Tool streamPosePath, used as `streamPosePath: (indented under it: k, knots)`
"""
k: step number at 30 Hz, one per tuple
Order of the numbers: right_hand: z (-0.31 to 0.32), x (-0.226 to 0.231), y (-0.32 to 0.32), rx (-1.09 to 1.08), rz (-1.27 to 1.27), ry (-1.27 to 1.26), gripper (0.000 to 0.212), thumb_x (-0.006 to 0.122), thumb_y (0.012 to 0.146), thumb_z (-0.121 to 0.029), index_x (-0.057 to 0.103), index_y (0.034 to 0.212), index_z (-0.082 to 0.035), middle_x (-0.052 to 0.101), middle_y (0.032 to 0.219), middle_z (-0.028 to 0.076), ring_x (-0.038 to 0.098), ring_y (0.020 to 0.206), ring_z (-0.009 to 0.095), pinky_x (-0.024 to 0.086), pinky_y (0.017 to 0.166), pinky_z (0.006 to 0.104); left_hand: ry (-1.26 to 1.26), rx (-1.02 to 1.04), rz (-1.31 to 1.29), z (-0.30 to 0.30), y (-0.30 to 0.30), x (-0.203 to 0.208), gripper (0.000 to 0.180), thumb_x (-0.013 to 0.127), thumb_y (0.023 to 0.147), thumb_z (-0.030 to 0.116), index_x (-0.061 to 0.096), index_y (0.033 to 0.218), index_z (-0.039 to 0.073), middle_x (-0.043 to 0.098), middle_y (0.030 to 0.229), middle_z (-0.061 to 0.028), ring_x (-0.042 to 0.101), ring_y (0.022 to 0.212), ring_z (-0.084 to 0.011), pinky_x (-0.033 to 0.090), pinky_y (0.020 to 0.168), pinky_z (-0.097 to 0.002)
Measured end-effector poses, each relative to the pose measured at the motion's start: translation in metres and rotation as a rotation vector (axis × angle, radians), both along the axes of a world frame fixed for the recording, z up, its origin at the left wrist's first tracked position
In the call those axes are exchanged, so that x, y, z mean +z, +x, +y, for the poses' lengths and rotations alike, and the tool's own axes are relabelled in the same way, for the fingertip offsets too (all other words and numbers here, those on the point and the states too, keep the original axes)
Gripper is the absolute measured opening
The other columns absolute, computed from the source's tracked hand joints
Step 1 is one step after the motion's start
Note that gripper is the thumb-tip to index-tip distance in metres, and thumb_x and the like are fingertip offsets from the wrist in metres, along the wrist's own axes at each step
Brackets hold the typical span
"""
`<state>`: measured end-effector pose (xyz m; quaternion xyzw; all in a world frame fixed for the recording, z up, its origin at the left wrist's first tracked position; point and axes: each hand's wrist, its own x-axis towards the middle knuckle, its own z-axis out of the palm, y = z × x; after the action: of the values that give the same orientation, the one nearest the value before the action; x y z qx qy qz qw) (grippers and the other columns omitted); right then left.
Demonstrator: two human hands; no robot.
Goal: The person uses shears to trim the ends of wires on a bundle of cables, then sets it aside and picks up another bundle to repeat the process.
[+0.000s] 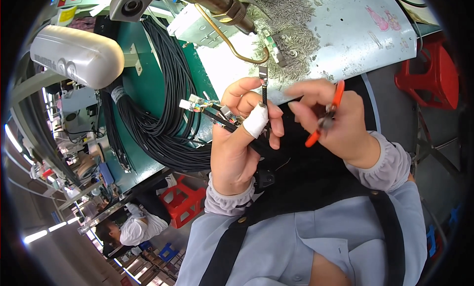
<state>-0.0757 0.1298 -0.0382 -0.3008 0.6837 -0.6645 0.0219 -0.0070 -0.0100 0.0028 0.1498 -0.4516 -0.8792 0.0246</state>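
Green tabletop point(148, 86) on the left, pale tabletop point(358, 51) ahead and to the right. Big coil of black cables point(170, 133) lies on the green part, left of the person. Metal machine point(217, 4) reaches in from the top, its nozzle pointing down at a spread heap of small metal pins point(298, 37).

Left hand point(232, 152) is raised in front of the tabletop edge, palm partly turned up. Its grip is closed on a black cable point(264, 94), pinched between thumb and fingers. The cable stands nearly upright; its dark plug point(263, 74) sticks out above the grip, clear of the fingertips. More cable ends with pale plugs point(191, 103) lie across the same hand, jutting out to the left.

Right hand point(348, 120) is just beside, apart from the cable. Its grip is curled around orange-handled pliers point(326, 122), held crosswise in the hand; thumb and forefinger are spread toward the cable. Forefinger blurred.

Smallest item noted: white wrap point(256, 120) on the left thumb, right against the cable.
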Motion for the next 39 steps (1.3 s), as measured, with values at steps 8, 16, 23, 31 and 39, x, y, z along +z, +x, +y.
streamPosePath:
  k: [8, 16, 23, 31, 39]
  knots:
    - [0.007, 0.012, -0.013, -0.059, 0.192, 0.334, 0.023, 0.072, 0.062, -0.012, 0.051, 0.071, -0.007, 0.046, 0.049, 0.002, 0.048, 0.04, 0.014, 0.036, 0.04, 0.0228, 0.238, -0.062, -0.038, -0.009, 0.003, 0.001, 0.042, 0.05, 0.083, 0.004, 0.037, 0.123, 0.001, 0.056, 0.082, -0.0121, 0.055, 0.06, -0.0181, 0.044, 0.047, -0.0228]
    - [0.001, 0.0, -0.009, -0.224, 0.338, 0.501, 0.028, 0.075, 0.059, -0.017, 0.05, 0.07, -0.008, 0.047, 0.048, 0.003, 0.05, 0.041, 0.02, 0.036, 0.039, 0.0277, 0.362, -0.096, -0.01, -0.004, 0.004, 0.007, 0.037, 0.048, 0.084, 0.004, 0.037, 0.12, 0.001, 0.057, 0.082, -0.0137, 0.055, 0.059, -0.0194, 0.042, 0.044, -0.0231]
    - [0.005, -0.011, -0.009, -0.181, 0.384, 0.594, 0.019, 0.07, 0.067, -0.013, 0.054, 0.074, -0.006, 0.05, 0.05, 0.005, 0.051, 0.042, 0.015, 0.036, 0.039, 0.0272, 0.272, -0.072, -0.027, 0.001, 0.001, 0.007, 0.038, 0.052, 0.08, 0.003, 0.039, 0.117, 0.002, 0.053, 0.081, -0.0144, 0.05, 0.056, -0.0176, 0.04, 0.04, -0.0214]
    - [0.007, 0.022, -0.016, 0.234, -0.546, -0.19, 0.016, 0.06, 0.081, -0.013, 0.059, 0.086, 0.002, 0.052, 0.054, 0.001, 0.047, 0.044, 0.004, 0.035, 0.04, 0.0196, 0.012, -0.139, -0.078, 0.01, -0.003, 0.001, 0.03, 0.05, 0.084, 0.005, 0.039, 0.112, 0.002, 0.058, 0.083, -0.0147, 0.057, 0.061, -0.0201, 0.049, 0.056, -0.0265]
    - [0.037, 0.01, -0.023, -0.47, -0.271, -0.405, 0.024, 0.046, 0.087, -0.01, 0.051, 0.105, 0.005, 0.046, 0.049, -0.001, 0.038, 0.036, 0.004, 0.03, 0.039, 0.0146, -0.289, 0.131, -0.126, 0.001, -0.004, -0.003, 0.035, 0.046, 0.088, 0.013, 0.035, 0.119, 0.002, 0.057, 0.094, -0.018, 0.055, 0.056, -0.0171, 0.05, 0.056, -0.0276]
